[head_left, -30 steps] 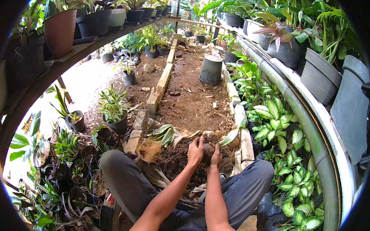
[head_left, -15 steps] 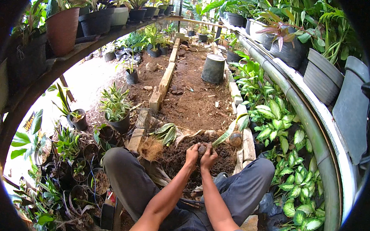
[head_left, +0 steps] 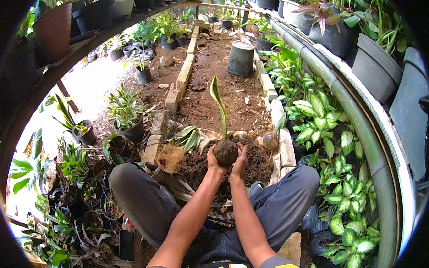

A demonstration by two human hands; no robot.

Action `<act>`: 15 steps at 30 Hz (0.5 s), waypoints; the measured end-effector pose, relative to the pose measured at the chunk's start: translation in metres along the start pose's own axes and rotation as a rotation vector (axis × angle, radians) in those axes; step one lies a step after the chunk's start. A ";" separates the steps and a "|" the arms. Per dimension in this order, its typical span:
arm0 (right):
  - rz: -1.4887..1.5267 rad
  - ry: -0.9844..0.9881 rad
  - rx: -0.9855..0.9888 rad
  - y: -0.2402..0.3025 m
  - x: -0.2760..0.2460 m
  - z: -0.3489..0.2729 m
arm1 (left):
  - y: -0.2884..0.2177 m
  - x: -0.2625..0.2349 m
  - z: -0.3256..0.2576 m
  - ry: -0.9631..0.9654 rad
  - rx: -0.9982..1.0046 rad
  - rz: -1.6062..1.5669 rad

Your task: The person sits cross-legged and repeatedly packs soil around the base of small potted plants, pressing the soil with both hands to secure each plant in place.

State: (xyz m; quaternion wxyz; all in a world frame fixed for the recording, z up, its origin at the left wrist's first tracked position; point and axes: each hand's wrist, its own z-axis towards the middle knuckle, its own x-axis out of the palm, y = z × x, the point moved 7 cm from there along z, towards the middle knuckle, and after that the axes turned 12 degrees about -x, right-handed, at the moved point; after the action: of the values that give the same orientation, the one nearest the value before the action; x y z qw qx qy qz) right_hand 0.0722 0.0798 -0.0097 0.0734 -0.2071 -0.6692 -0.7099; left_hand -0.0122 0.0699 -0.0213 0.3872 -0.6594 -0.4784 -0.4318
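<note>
Between my palms sits a round dark soil ball (head_left: 226,152), with one long yellow-edged snake plant leaf (head_left: 220,105) rising upright from it. My left hand (head_left: 214,162) cups the ball's left side. Against its right side my right hand (head_left: 240,162) presses with fingers extended. Loose dark soil (head_left: 201,169) lies beneath and around my hands. Left of it are a clump of brown coconut fibre (head_left: 170,158) and a bundle of cut variegated leaves (head_left: 187,137). A second, smaller round ball (head_left: 270,141) rests to the right, beside the blocks.
Stone blocks (head_left: 184,70) edge the soil bed on both sides. Farther off, an upturned black pot (head_left: 240,59) stands on the bed. Potted plants (head_left: 129,113) crowd the left, and leafy plants (head_left: 316,109) line the right below a bamboo rail (head_left: 363,135).
The leaf has swung from leaning right to standing upright as the ball turned in my hands. My fingers have moved to the ball's sides, exposing more of it. The view has shifted slightly.
</note>
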 end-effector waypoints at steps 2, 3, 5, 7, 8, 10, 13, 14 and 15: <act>-0.007 0.001 0.015 0.001 0.004 -0.002 | 0.005 0.008 -0.003 0.000 0.044 0.009; -0.002 -0.011 0.038 0.002 0.005 -0.004 | 0.006 0.012 -0.006 -0.011 0.085 0.050; 0.231 0.002 0.105 0.006 0.010 -0.004 | 0.004 0.019 -0.011 -0.083 0.166 0.209; 0.355 -0.059 0.178 0.011 0.004 -0.006 | 0.002 0.023 -0.018 -0.211 0.235 0.448; 0.521 -0.059 0.213 0.014 0.005 -0.005 | -0.001 0.028 -0.021 -0.243 0.256 0.531; 0.583 -0.057 0.197 0.021 0.000 -0.003 | -0.012 0.050 -0.029 -0.248 0.424 0.928; 0.521 -0.076 0.112 0.020 -0.004 0.001 | -0.021 0.072 -0.033 -0.339 0.505 1.299; 0.474 -0.092 0.073 0.018 -0.004 0.003 | -0.019 0.076 -0.033 -0.359 0.533 1.346; 0.420 -0.113 0.041 0.015 -0.006 0.003 | -0.018 0.080 -0.034 -0.366 0.565 1.407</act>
State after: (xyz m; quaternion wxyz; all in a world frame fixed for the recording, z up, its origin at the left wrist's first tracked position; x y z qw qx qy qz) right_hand 0.0841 0.0803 0.0013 0.1862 -0.3800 -0.6285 -0.6526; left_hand -0.0231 0.0670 0.0668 0.6381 -0.7450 -0.0957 0.1693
